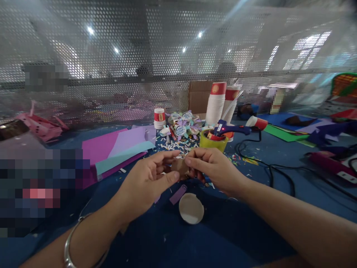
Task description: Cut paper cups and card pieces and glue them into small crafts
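Note:
Between my two hands is a small brown piece (180, 167) that looks like card; its outline is partly covered by fingers. My left hand (152, 175) curls around its left side, thumb across the lower edge. The fingertips of my right hand (208, 163) pinch it at the right. Just below lies a shallow, pale round paper piece (191, 209), like the bottom cut from a cup. Beside that, a purple paper strip (177, 194) rests on the blue table (156, 242).
A yellow tub (213, 142) holds a blue glue gun (232, 129), its black cord (269, 167) running right. Behind stand stacked paper cups (216, 106) and a heap of small paper crafts (181, 126). Coloured paper sheets (117, 147) lie left. A person sits at far left.

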A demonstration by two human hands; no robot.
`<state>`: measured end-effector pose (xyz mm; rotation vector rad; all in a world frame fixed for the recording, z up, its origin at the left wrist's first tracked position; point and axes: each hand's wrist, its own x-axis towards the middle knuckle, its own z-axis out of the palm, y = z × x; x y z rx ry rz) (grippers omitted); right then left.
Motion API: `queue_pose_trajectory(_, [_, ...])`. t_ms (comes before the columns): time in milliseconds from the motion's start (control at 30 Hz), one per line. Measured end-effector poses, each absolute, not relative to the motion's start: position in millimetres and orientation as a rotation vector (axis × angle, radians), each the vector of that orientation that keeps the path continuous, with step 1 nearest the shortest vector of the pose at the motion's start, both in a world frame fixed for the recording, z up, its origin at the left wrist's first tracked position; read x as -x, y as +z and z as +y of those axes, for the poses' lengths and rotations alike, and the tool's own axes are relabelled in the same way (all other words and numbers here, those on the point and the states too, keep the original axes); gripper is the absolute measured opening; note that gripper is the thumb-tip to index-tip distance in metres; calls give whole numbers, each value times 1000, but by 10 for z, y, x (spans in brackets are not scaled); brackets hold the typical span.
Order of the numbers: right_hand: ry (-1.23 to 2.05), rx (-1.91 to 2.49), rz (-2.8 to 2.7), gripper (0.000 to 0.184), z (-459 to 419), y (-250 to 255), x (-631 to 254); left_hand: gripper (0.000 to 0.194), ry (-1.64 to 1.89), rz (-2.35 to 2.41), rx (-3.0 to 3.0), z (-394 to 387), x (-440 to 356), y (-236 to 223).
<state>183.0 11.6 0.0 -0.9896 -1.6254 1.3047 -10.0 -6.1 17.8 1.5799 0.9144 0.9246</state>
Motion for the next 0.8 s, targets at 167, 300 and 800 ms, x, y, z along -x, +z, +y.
queue_pose_trajectory(167, [1239,1041,-1752,18,115,15,-1838,26,922,986,-1507,-8,100,148])
queue_pose_trajectory(300, [1101,1003,-1893,15,121,-21,-1830,16,947,1052,-1548,-35,54,113])
queue_pose_trajectory(800, [588,1217,-2445,7,38,57,-1806,18,1067,1208,-1325,60,158,183])
